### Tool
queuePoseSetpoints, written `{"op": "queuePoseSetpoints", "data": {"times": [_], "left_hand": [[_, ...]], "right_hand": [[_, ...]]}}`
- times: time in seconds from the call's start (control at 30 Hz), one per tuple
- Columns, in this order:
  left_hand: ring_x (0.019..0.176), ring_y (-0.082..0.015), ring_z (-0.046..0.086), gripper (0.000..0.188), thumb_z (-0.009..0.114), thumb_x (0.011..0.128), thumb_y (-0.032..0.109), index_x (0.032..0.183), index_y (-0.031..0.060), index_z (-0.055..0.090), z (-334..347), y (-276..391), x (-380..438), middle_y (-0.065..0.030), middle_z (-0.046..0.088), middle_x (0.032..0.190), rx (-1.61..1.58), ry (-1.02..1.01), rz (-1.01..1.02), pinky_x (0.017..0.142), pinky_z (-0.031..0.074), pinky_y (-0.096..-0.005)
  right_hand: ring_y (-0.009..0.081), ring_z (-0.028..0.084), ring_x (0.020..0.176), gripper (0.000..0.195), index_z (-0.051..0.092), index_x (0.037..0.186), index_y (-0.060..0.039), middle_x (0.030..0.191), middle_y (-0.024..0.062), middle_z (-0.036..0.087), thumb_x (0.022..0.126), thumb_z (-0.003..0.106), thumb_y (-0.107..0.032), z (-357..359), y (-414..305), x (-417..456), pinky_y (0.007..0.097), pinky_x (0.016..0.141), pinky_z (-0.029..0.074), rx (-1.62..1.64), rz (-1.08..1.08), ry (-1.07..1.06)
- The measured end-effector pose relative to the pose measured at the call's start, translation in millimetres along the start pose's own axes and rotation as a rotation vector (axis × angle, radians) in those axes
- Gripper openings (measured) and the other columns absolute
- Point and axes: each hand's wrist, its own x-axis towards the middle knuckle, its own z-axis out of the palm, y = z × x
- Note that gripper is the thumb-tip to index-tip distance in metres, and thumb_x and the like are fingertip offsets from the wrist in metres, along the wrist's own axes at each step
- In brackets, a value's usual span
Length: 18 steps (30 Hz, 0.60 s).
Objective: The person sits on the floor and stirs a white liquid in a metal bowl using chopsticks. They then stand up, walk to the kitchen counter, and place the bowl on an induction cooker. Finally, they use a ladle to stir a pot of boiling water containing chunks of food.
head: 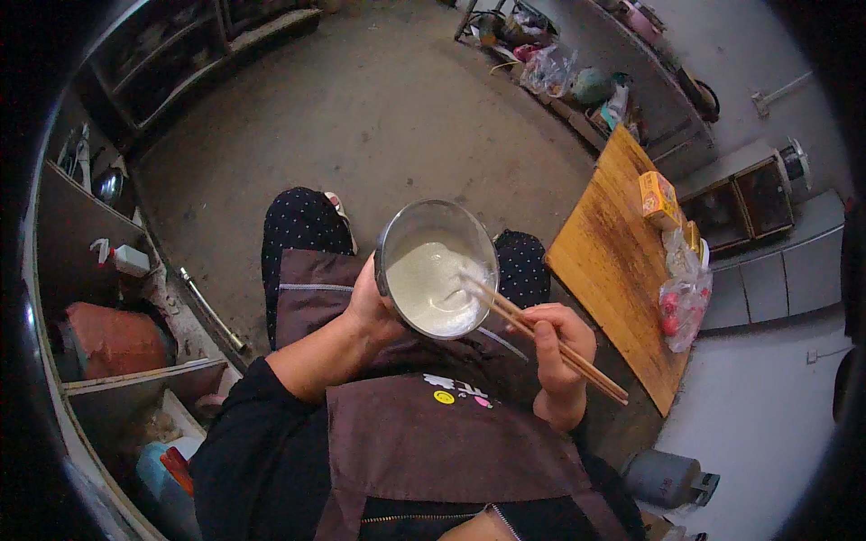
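Observation:
A round bowl [384, 265], its wall see-through or shiny, is held over my lap, tilted a little. My left hand [373, 304] grips its left side from below, with the fingers partly hidden behind it. Inside lies a pale cream-coloured batter or mixture [426, 277], with some white powder [467, 314] along its lower right side. A pair of wooden chopsticks [575, 362] is pinched in my right hand [558, 341]. Their tips dip into the mixture near the bowl's right side, where the surface shows a curved streak.
To the right stands a wooden board or tabletop [609, 250] bearing a yellow box [658, 199] and a plastic bag [683, 304] with reddish items. Shelves on the left hold a spray bottle [125, 257]. A metal-ended hose [213, 311] lies nearby. A grey gas cylinder [662, 478] is at lower right.

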Motion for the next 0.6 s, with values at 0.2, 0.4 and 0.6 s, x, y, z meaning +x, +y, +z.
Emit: {"op": "queuePoseSetpoints", "data": {"times": [0.2,0.4,0.6], "left_hand": [[0.11,-0.0302,0.052,0.051,0.029,0.092,0.038,0.125,0.0024,0.044,-2.9,-6.2,-1.8,-0.0151,0.052,0.122,-0.059,-0.053,-0.044,0.096,0.04,-0.0445],[0.11,-0.0297,0.052,0.051,0.029,0.091,0.038,0.125,0.0026,0.044,-1.4,-5.2,-5.1,-0.0144,0.052,0.122,-0.083,-0.082,-0.058,0.097,0.039,-0.0443],[0.108,-0.0281,0.053,0.048,0.03,0.092,0.036,0.122,0.0028,0.046,4.2,2.3,-2.8,-0.0133,0.054,0.119,0.009,0.06,-0.017,0.095,0.041,-0.0417]], "right_hand": [[0.0234,0.062,0.074,0.019,0.058,0.09,0.0062,0.088,0.0179,0.059,0.088,0.048,-0.01,5.0,-7.8,-3.6,0.0311,0.07,0.052,0.449,0.053,-0.092],[0.0226,0.061,0.069,0.018,0.056,0.087,0.0058,0.085,0.0178,0.058,0.089,0.046,-0.01,-1.9,0.1,0.8,0.032,0.067,0.052,0.066,-0.081,0.083],[0.0209,0.062,0.07,0.017,0.058,0.084,0.0066,0.083,0.0169,0.06,0.086,0.045,-0.004,5.7,-16.0,4.8,0.0294,0.065,0.051,0.347,0.084,-0.125]]}}
